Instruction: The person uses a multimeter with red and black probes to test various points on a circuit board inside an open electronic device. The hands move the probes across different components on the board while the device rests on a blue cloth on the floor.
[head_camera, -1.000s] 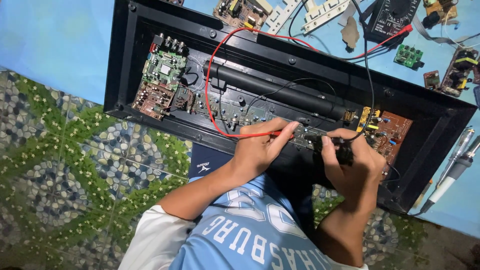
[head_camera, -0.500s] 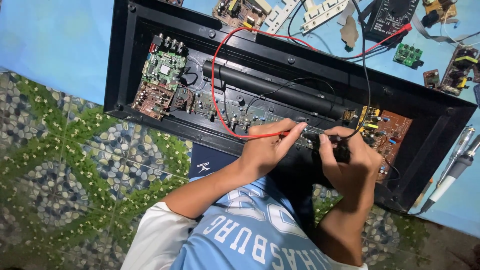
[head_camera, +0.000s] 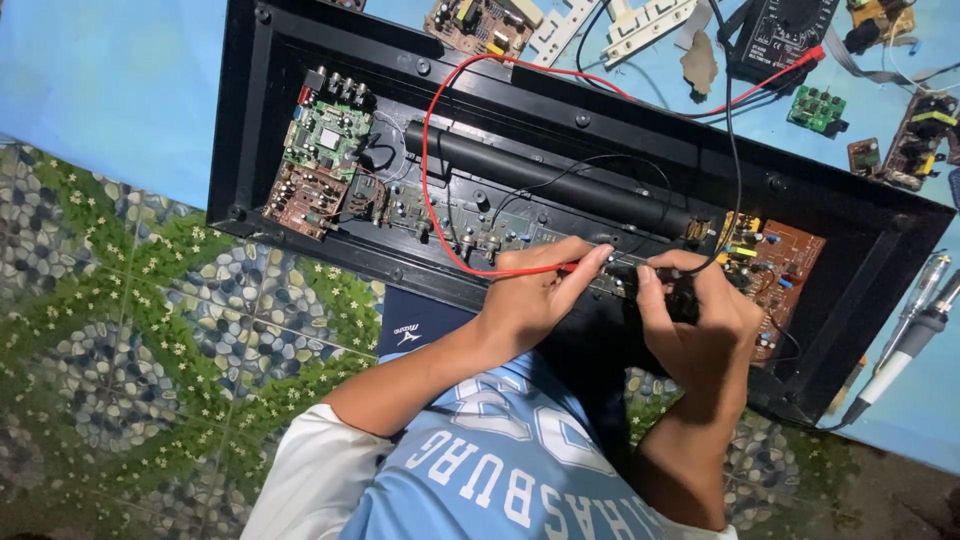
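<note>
Both of our hands meet over the long black chassis (head_camera: 880, 250), which lies open on the blue table (head_camera: 110, 90) with its long axis running from 10 o'clock down to 4 o'clock. Our left hand (head_camera: 530, 300) pinches the red probe (head_camera: 560, 268) between thumb and forefinger, its shaft pointing toward 3 o'clock, and the red lead (head_camera: 430, 170) loops away toward 12 o'clock to the black meter (head_camera: 785, 35). Our right hand (head_camera: 700, 320) is closed around the black probe (head_camera: 680, 295), though the fingers hide most of it; its tip points toward 9 o'clock. The two tips face each other, just apart, over the narrow strip board (head_camera: 480, 235) along the near edge of the chassis. The brown circuit board (head_camera: 785, 260) sits at 2 o'clock of our right hand, nearer to it than to the left. The green circuit board (head_camera: 322, 130) lies well apart at 10 o'clock.
</note>
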